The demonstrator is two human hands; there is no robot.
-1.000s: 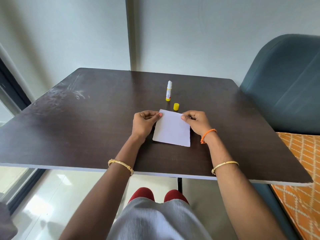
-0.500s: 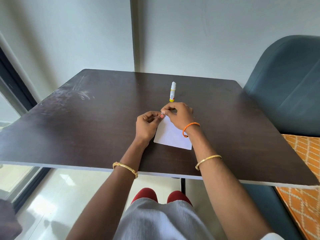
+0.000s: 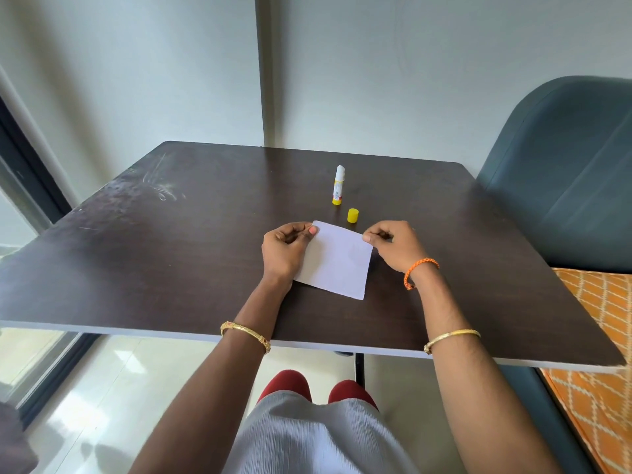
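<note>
Your right hand (image 3: 393, 246) had swung back from the far left corner of the sheet, where it sat half a second earlier beside your left hand (image 3: 285, 248), to the far right corner, and the yellow cap (image 3: 353, 215) it had hidden showed again. Your left hand had barely shifted.

You held the white paper (image 3: 337, 265) by its two far corners. Each hand had its fingers curled in, the thumb and fingertips nipping a corner, nothing else in either grasp. The sheet lay on the dark table (image 3: 171, 251) between your hands, close to the near edge and skewed a little. Whether its far edge was lifted off the wood could not be told.

You seemed to be at the folding or pressing stage, squaring up the sheet with the gluing either just done or about to come. The next move probably called for keeping both corners level, so that the edges met cleanly before you pressed down.

Beyond the sheet the glue stick (image 3: 338, 186) stood upright and uncapped, its cap just beside it. Its white barrel carried a label, but the print was too small to read. No other writing showed.
</note>
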